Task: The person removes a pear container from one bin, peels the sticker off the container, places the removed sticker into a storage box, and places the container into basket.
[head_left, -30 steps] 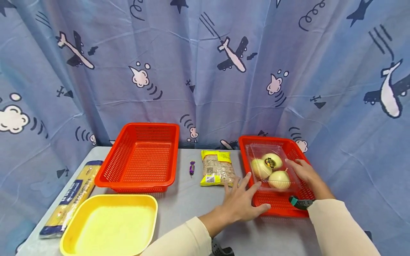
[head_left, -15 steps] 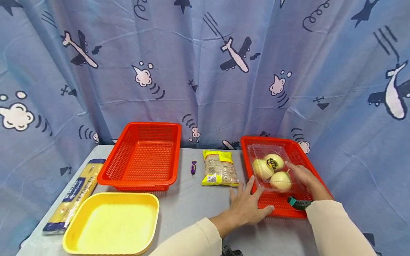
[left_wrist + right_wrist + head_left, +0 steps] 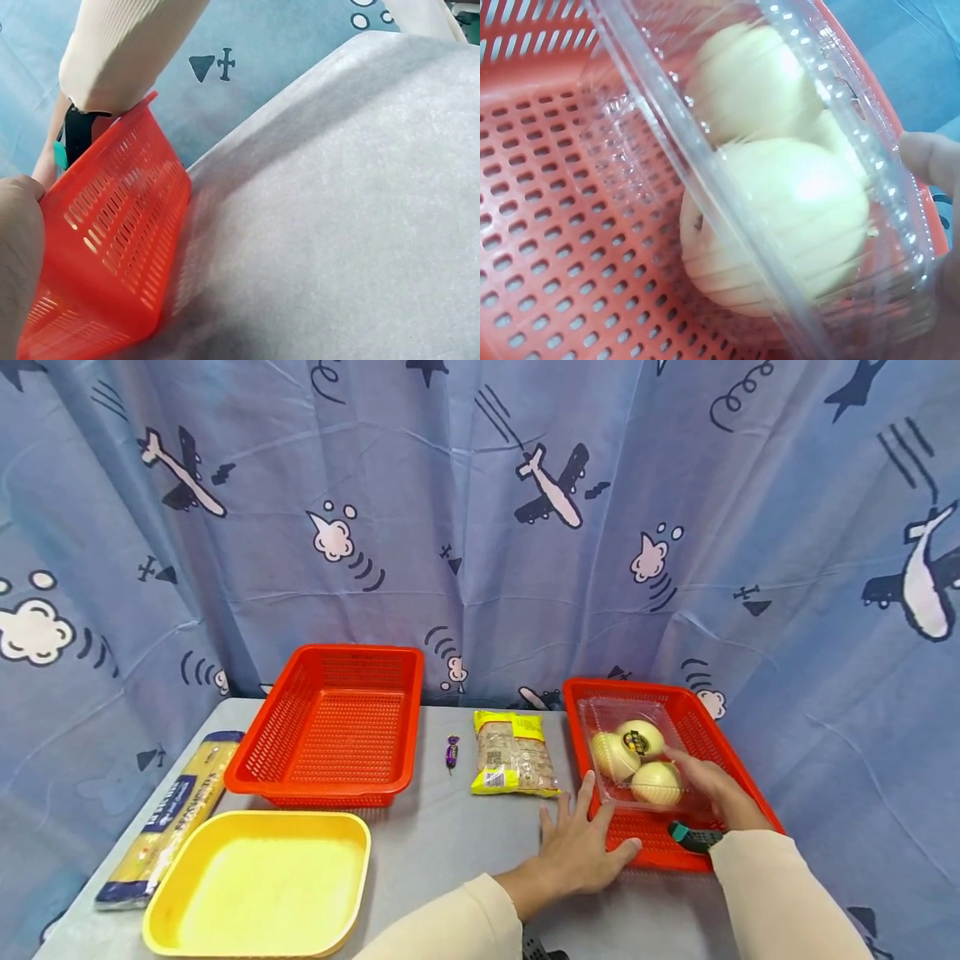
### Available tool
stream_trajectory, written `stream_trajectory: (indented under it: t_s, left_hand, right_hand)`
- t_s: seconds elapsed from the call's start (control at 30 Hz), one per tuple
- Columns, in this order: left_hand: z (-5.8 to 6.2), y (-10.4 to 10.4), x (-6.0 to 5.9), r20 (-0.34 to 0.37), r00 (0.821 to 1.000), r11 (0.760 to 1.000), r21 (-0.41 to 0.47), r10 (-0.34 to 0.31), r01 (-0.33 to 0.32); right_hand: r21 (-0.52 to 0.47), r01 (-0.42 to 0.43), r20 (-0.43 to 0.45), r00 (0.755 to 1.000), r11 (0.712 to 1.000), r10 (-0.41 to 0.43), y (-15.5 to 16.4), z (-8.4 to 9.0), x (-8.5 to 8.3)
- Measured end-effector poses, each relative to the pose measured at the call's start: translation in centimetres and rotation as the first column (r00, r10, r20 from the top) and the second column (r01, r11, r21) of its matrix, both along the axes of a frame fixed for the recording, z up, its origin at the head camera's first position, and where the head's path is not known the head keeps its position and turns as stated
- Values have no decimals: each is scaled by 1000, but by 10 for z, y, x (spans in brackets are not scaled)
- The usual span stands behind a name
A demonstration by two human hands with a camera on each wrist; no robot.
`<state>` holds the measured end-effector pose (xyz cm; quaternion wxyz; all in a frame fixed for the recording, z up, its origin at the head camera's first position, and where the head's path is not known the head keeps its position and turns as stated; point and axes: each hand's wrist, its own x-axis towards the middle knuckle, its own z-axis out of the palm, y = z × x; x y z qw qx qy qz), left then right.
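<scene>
In the head view, a clear plastic box (image 3: 602, 717) of round, pale yellow fruit (image 3: 656, 783) sits inside the right red basket (image 3: 693, 724). My right hand (image 3: 723, 792) grips the box at its right side; the right wrist view shows one finger (image 3: 930, 157) along the box's edge, the others hidden. My left hand (image 3: 581, 852) has its fingers spread and touches the basket's near left rim. Seen from the left wrist, part of that hand (image 3: 16, 247) lies against the basket's side (image 3: 127, 217).
Left of the basket lie a yellow-edged bag (image 3: 513, 756) of brown food and a purple wrapped candy (image 3: 452, 752). Another red basket (image 3: 408, 727), a yellow tray (image 3: 358, 877) and a long pasta packet (image 3: 176, 818) stand left. A blue curtain (image 3: 450, 485) hangs behind the table.
The right hand has lowered slightly and its fingers have drawn in at the box's side. The left hand stays on the rim. The head view has shifted a little.
</scene>
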<state>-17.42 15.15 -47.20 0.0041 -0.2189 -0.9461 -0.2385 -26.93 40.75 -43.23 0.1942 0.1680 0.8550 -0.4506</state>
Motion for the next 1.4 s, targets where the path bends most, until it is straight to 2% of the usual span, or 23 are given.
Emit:
stream_trajectory:
  t_s: [0.2, 0.27, 0.43, 0.53, 0.77, 0.97, 1.07, 1.17, 1.3, 1.4]
  left_hand:
    - [0, -1, 0, 23, 1000, 1000, 19, -2, 2]
    - [0, -1, 0, 29, 1000, 1000, 20, -2, 2]
    - [0, 0, -1, 30, 1000, 1000, 19, 4, -4]
    - [1, -1, -1, 32, 999, 1000, 20, 4, -5]
    - [1, -2, -1, 42, 999, 1000, 29, 0, -1]
    - [-1, -1, 1, 46, 999, 999, 36, -4, 2]
    - [-2, 0, 1, 48, 999, 999, 41, -8, 6]
    - [-1, 0, 1, 52, 999, 999, 44, -5, 3]
    - [1, -1, 1, 63, 998, 999, 43, 0, -3]
    - [3, -2, 2, 62, 998, 999, 40, 4, -7]
  right_hand:
    - [-82, 28, 11, 1000, 996, -27, 4, -4, -3]
    - [-129, 14, 3, 1000, 992, -13, 6, -6, -4]
    - [-293, -6, -3, 1000, 956, 5, 8, -11, -3]
    - [-362, 17, -15, 1000, 932, -24, 7, -12, -3]
    - [-402, 22, -76, 996, 916, -57, 6, -6, -1]
    - [-413, 103, -60, 988, 905, -140, 6, -2, 5]
    - [-443, 145, -50, 981, 885, -185, 7, 2, 9]
    - [-501, 162, -40, 977, 850, -210, 10, 7, 11]
    - [-565, 152, -30, 978, 811, -204, 15, 15, 11]
    - [-583, 133, -36, 981, 801, -190, 18, 21, 12]
